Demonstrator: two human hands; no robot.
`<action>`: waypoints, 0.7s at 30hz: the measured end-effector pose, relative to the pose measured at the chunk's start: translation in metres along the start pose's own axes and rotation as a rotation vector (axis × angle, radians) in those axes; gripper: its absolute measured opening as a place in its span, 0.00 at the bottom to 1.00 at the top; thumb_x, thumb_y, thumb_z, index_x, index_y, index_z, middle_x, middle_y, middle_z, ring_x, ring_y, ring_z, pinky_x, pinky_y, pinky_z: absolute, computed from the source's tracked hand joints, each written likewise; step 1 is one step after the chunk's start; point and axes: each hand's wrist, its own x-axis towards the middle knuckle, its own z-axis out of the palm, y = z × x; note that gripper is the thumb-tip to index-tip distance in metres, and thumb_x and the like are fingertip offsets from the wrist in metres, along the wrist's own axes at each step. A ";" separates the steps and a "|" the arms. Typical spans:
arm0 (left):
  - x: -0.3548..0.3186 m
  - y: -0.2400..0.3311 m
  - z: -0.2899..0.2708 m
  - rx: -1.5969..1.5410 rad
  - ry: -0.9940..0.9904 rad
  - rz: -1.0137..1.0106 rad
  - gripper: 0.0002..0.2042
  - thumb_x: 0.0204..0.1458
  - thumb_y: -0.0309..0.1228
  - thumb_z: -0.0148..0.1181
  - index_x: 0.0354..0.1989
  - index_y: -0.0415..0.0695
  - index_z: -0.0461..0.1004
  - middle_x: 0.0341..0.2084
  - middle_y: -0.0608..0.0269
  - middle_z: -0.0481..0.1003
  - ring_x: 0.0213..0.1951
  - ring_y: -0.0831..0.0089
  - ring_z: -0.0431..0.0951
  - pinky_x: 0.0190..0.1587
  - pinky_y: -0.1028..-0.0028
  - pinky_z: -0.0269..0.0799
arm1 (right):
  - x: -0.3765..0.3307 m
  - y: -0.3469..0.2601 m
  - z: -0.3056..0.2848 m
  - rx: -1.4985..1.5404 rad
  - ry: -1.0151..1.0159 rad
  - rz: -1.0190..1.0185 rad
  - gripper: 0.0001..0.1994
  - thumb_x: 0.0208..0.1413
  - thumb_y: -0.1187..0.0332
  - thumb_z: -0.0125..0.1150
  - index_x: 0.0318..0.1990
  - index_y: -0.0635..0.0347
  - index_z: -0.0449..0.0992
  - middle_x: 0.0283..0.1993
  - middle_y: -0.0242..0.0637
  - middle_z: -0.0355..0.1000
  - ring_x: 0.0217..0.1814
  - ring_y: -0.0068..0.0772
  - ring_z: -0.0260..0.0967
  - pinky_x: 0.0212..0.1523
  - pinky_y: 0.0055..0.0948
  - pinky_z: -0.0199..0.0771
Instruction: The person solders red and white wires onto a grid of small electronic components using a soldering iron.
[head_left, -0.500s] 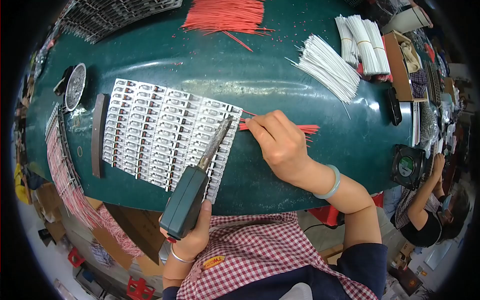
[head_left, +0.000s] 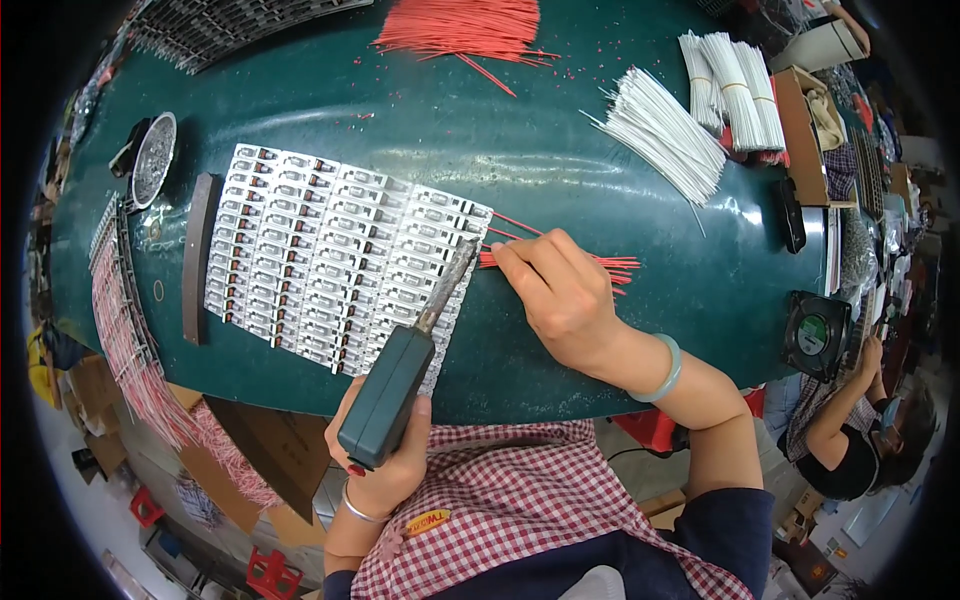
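My left hand [head_left: 392, 482] is closed around the dark green body of a soldering gun [head_left: 385, 395]. The gun's long, stained tip reaches up to the right edge of a white panel of small circuit boards [head_left: 330, 255], which carries rows of components. Just past that edge, my right hand [head_left: 567, 300] pinches a thin red wire [head_left: 489, 247] between thumb and fingertips, its end close to the tip. Two more red wires [head_left: 515, 222] run from the panel's upper right edge toward my fingers. Under my right hand lies a small bunch of red wires [head_left: 615, 264], partly hidden.
A dark bar [head_left: 199, 260] lies along the panel's left side, near a round metal dish [head_left: 153, 160]. Red wires [head_left: 460, 25] are heaped at the back, white wires [head_left: 665, 135] at the back right. A black fan [head_left: 815, 336] and another person [head_left: 850, 430] are at right.
The soldering gun's tip has shifted slightly right and down along the panel edge. A second red wire now shows at that edge, and my right fingers pinch one lower down.
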 end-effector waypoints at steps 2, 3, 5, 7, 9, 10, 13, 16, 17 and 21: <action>-0.001 -0.003 0.003 -0.027 0.006 0.017 0.08 0.46 0.17 0.68 0.36 0.31 0.80 0.29 0.53 0.77 0.25 0.64 0.78 0.29 0.71 0.73 | 0.002 -0.001 -0.002 -0.022 -0.011 -0.004 0.15 0.44 0.77 0.66 0.42 0.73 0.80 0.37 0.40 0.74 0.37 0.36 0.71 0.32 0.30 0.76; -0.001 -0.004 0.003 -0.026 0.006 0.017 0.08 0.46 0.17 0.68 0.36 0.31 0.80 0.29 0.53 0.77 0.25 0.64 0.78 0.29 0.71 0.73 | 0.002 -0.002 -0.002 -0.022 -0.010 -0.003 0.15 0.44 0.77 0.66 0.42 0.73 0.80 0.37 0.40 0.74 0.37 0.36 0.71 0.32 0.30 0.76; -0.002 -0.004 0.003 0.018 -0.014 0.017 0.08 0.46 0.16 0.68 0.35 0.32 0.79 0.29 0.53 0.77 0.25 0.63 0.78 0.28 0.71 0.73 | 0.003 -0.003 -0.002 -0.048 -0.019 -0.012 0.15 0.44 0.77 0.66 0.42 0.74 0.80 0.36 0.40 0.73 0.37 0.36 0.70 0.32 0.29 0.75; 0.001 0.001 0.002 0.032 -0.015 0.035 0.08 0.46 0.17 0.68 0.35 0.32 0.79 0.30 0.53 0.77 0.25 0.63 0.78 0.28 0.71 0.73 | 0.004 -0.004 -0.003 -0.052 -0.025 -0.010 0.15 0.44 0.77 0.65 0.42 0.74 0.80 0.36 0.39 0.73 0.37 0.36 0.70 0.32 0.29 0.75; 0.001 0.001 0.002 0.045 -0.016 0.053 0.08 0.46 0.17 0.68 0.36 0.32 0.79 0.30 0.52 0.77 0.25 0.63 0.78 0.28 0.71 0.73 | 0.004 -0.004 -0.003 -0.056 -0.031 -0.008 0.15 0.45 0.77 0.65 0.42 0.74 0.80 0.36 0.39 0.73 0.37 0.35 0.70 0.32 0.29 0.75; -0.001 -0.001 0.001 0.043 -0.024 0.035 0.08 0.46 0.17 0.68 0.36 0.32 0.80 0.30 0.52 0.77 0.25 0.63 0.78 0.28 0.71 0.73 | 0.004 -0.005 -0.003 -0.064 -0.029 -0.008 0.15 0.45 0.77 0.65 0.42 0.74 0.80 0.36 0.39 0.73 0.37 0.35 0.70 0.31 0.29 0.75; -0.002 0.001 -0.001 0.055 -0.032 0.017 0.08 0.46 0.17 0.68 0.36 0.32 0.80 0.30 0.53 0.78 0.26 0.63 0.79 0.29 0.71 0.74 | 0.004 -0.007 -0.003 -0.059 -0.030 0.012 0.15 0.45 0.78 0.65 0.43 0.73 0.79 0.37 0.40 0.75 0.36 0.37 0.71 0.30 0.30 0.75; -0.007 0.001 -0.003 0.048 -0.010 -0.020 0.09 0.47 0.19 0.69 0.38 0.32 0.80 0.31 0.52 0.79 0.27 0.62 0.81 0.31 0.72 0.76 | 0.003 -0.007 -0.003 -0.049 -0.033 0.031 0.16 0.46 0.79 0.65 0.45 0.72 0.79 0.38 0.41 0.77 0.35 0.38 0.73 0.30 0.32 0.75; -0.010 0.000 -0.004 0.025 0.012 -0.057 0.10 0.48 0.20 0.69 0.39 0.32 0.80 0.32 0.52 0.79 0.29 0.62 0.81 0.33 0.71 0.77 | 0.003 -0.007 -0.003 -0.054 -0.034 0.030 0.16 0.46 0.79 0.65 0.45 0.72 0.79 0.38 0.41 0.76 0.35 0.38 0.73 0.30 0.32 0.75; -0.018 -0.008 -0.008 0.081 0.029 -0.008 0.12 0.48 0.21 0.70 0.41 0.31 0.80 0.34 0.51 0.81 0.31 0.61 0.83 0.35 0.71 0.78 | 0.003 -0.008 -0.004 -0.055 -0.034 0.032 0.16 0.45 0.79 0.65 0.45 0.72 0.79 0.38 0.41 0.76 0.35 0.38 0.73 0.30 0.32 0.75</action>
